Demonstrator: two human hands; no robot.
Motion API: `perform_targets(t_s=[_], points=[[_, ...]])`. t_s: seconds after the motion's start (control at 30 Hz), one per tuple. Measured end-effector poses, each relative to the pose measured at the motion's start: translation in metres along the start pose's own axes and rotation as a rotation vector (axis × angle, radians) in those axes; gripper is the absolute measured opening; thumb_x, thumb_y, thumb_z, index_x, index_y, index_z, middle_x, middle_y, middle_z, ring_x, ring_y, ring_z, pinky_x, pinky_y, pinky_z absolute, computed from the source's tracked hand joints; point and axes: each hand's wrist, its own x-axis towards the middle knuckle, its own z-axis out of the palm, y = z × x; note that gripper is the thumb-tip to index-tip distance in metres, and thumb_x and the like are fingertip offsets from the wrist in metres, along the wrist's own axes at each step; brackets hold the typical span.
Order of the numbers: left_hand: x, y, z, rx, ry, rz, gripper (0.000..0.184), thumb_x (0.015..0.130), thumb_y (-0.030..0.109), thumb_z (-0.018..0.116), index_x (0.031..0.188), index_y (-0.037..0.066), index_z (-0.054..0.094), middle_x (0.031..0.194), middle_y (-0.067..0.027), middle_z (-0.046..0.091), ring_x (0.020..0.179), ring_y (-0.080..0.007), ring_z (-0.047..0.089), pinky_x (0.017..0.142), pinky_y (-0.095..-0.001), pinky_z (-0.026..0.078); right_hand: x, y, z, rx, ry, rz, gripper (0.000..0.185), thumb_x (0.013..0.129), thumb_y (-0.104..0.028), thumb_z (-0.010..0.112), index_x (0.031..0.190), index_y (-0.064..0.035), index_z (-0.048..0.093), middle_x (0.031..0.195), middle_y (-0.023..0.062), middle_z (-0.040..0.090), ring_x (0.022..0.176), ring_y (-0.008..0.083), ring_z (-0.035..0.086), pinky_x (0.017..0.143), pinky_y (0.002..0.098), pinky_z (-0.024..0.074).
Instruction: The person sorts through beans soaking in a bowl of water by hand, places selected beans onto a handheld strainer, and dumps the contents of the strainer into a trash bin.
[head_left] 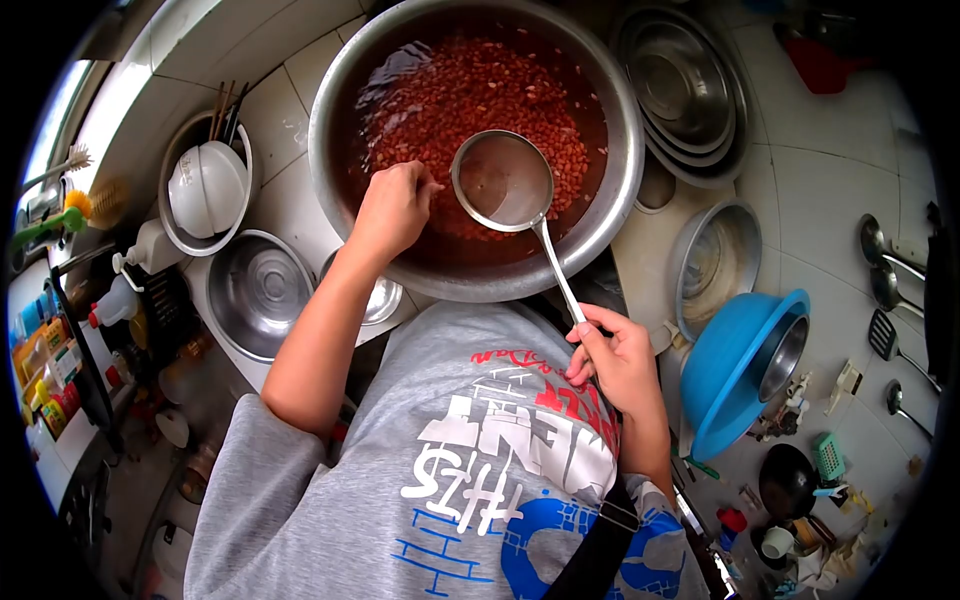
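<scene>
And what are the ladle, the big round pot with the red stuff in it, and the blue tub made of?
The ladle: probably stainless steel, smooth and shiny; its silvery handle catches the light.
The big round pot: metal too, duller and greyer, perhaps aluminium or steel; I can't tell which.
The blue tub: most likely plastic, with one even, bright colour and a soft gloss.

Bright light comes from the tall white window [50, 115] at the left and shines on the dark red water [394, 66], the lower left is dim and blurry, and lines bend near the round black edges.
</scene>
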Motion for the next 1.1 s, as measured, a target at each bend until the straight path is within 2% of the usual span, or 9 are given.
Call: perform_targets(t_s=[0.1, 0.2, 0.4, 0.5, 0.6, 0.8, 1.0, 1.1], points=[[0.004, 0.020, -0.015, -0.263, -0.206, -0.315, 0.011, 0.089, 0.006, 0.066, 0.087, -0.005, 0.065, 0.086, -0.0241, 0.068, 0.086, -0.0426, 0.066, 0.078, -0.0482, 0.052, 0.000, -0.001, -0.001, 0.037, -0.020, 0.023, 0.037, 0.101, -0.010, 0.060, 0.133, 0.0107, 0.057, 0.096, 0.0160, 0.067, 0.063, 0.0165, 0.068, 0.052, 0.0277, 0.0588], [0.001, 0.004, -0.004, -0.057, -0.011, -0.035, 0.011, 0.089, 0.006, 0.066, 0.089, -0.005, 0.065, 0.085, -0.0237, 0.068, 0.085, -0.0422, 0.066, 0.078, -0.0474, 0.052, 0.001, -0.002, -0.002, 0.036, -0.035, 0.016, 0.037, 0.102, -0.010, 0.059, 0.133, 0.0107, 0.057, 0.096, 0.0154, 0.066, 0.063, 0.0161, 0.068, 0.052, 0.0274, 0.0585], [0.001, -0.008, 0.004, -0.006, 0.088, 0.113, 0.017, 0.088, 0.012, 0.070, 0.088, -0.005, 0.066, 0.084, -0.0218, 0.070, 0.081, -0.0385, 0.070, 0.075, -0.0430, 0.053, 0.001, -0.002, -0.001, 0.031, -0.032, 0.018, 0.037, 0.102, -0.009, 0.059, 0.133, 0.0106, 0.057, 0.096, 0.0147, 0.066, 0.064, 0.0159, 0.068, 0.052, 0.0271, 0.0583], [0.001, 0.007, -0.006, -0.130, -0.029, -0.150, 0.018, 0.086, 0.013, 0.071, 0.088, -0.005, 0.068, 0.083, -0.0219, 0.071, 0.079, -0.0327, 0.072, 0.074, -0.0402, 0.055, 0.001, -0.002, -0.001, 0.020, -0.030, 0.015, 0.037, 0.102, -0.009, 0.059, 0.133, 0.0106, 0.057, 0.096, 0.0146, 0.066, 0.063, 0.0157, 0.068, 0.052, 0.0270, 0.0582], [0.001, 0.004, -0.004, -0.127, -0.025, -0.179, 0.018, 0.085, 0.013, 0.071, 0.087, -0.005, 0.069, 0.082, -0.0211, 0.072, 0.077, -0.0273, 0.073, 0.073, -0.0380, 0.055, 0.001, -0.003, -0.002, 0.019, -0.028, 0.021, 0.037, 0.102, -0.009, 0.059, 0.133, 0.0107, 0.057, 0.096, 0.0148, 0.066, 0.063, 0.0157, 0.068, 0.052, 0.0269, 0.0581], [0.001, 0.010, -0.007, -0.158, -0.027, -0.192, 0.021, 0.088, 0.016, 0.073, 0.088, -0.004, 0.068, 0.077, -0.0188, 0.070, 0.068, -0.0251, 0.066, 0.067, -0.0388, 0.052, 0.001, -0.003, -0.002, 0.014, -0.028, 0.009, 0.036, 0.102, -0.009, 0.059, 0.132, 0.0108, 0.057, 0.095, 0.0151, 0.066, 0.063, 0.0158, 0.068, 0.052, 0.0270, 0.0579], [0.002, 0.002, 0.000, -0.143, 0.007, -0.135, 0.021, 0.091, 0.016, 0.074, 0.090, -0.004, 0.068, 0.076, -0.0168, 0.068, 0.066, -0.0195, 0.062, 0.065, -0.0356, 0.049, 0.001, -0.002, -0.003, 0.029, -0.033, 0.012, 0.036, 0.102, -0.009, 0.059, 0.132, 0.0109, 0.057, 0.095, 0.0152, 0.066, 0.063, 0.0158, 0.068, 0.052, 0.0271, 0.0582], [0.006, -0.003, 0.003, -0.616, -0.120, -0.367, 0.018, 0.091, 0.015, 0.074, 0.092, -0.003, 0.069, 0.079, -0.0145, 0.070, 0.068, -0.0171, 0.063, 0.066, -0.0336, 0.050, 0.001, -0.001, -0.003, 0.046, -0.033, 0.019, 0.036, 0.102, -0.009, 0.058, 0.132, 0.0109, 0.057, 0.095, 0.0150, 0.066, 0.063, 0.0158, 0.068, 0.052, 0.0270, 0.0582]])
